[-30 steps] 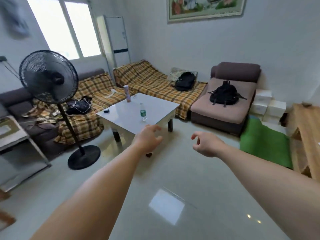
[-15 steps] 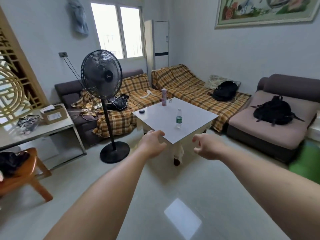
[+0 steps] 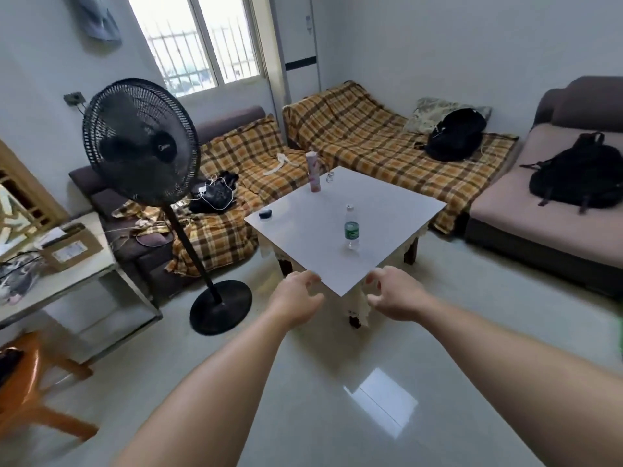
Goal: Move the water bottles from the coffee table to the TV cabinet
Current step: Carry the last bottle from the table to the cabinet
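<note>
A clear water bottle point(image 3: 351, 226) with a green label stands upright on the white coffee table point(image 3: 303, 230), toward its near right side. A pink cylindrical container point(image 3: 313, 171) stands at the table's far corner, and a small dark object point(image 3: 265, 213) lies near the left edge. My left hand point(image 3: 295, 299) and my right hand point(image 3: 394, 293) are stretched out in front of me at the table's near corner, fingers curled apart, both holding nothing. The TV cabinet is out of view.
A black standing fan point(image 3: 145, 143) stands on the floor left of the table. Plaid-covered sofas point(image 3: 371, 143) with black backpacks point(image 3: 455, 133) wrap behind it. A side table with a cardboard box point(image 3: 70, 246) and an orange stool point(image 3: 30, 392) are at the left. Glossy tiled floor lies underfoot.
The view has swung left and come closer to the coffee table. Both hands now reach the table's near corner, still holding nothing.
</note>
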`<move>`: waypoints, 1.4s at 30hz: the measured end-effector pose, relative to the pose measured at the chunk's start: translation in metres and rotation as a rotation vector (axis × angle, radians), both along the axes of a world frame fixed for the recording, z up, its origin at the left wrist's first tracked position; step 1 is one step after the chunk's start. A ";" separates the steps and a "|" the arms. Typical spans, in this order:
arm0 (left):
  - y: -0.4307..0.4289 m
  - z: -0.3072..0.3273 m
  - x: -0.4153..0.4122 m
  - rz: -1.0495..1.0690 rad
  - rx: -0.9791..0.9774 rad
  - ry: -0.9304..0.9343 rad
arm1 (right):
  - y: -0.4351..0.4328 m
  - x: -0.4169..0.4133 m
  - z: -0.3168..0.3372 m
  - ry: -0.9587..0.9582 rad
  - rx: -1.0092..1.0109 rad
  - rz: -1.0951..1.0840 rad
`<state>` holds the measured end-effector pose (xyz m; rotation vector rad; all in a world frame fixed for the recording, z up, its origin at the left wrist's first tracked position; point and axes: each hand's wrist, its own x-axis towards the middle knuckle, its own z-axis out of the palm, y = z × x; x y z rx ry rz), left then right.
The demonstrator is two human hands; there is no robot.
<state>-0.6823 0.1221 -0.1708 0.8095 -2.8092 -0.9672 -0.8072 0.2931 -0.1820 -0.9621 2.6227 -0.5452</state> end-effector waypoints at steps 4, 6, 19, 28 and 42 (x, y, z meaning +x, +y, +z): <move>-0.005 0.001 -0.078 -0.074 0.049 0.033 | -0.007 -0.083 0.002 -0.070 -0.003 -0.086; -0.014 0.000 -0.103 -0.099 0.041 0.023 | -0.014 -0.111 0.002 -0.104 0.003 -0.114; -0.152 -0.025 -0.249 -0.121 0.040 -0.014 | -0.137 -0.238 -0.005 -0.046 0.083 -0.063; -0.263 -0.055 -0.351 -0.245 0.044 -0.091 | -0.240 -0.304 -0.027 -0.075 0.214 -0.158; -0.325 -0.099 -0.442 -0.267 0.083 -0.256 | -0.301 -0.418 -0.096 -0.176 0.359 -0.206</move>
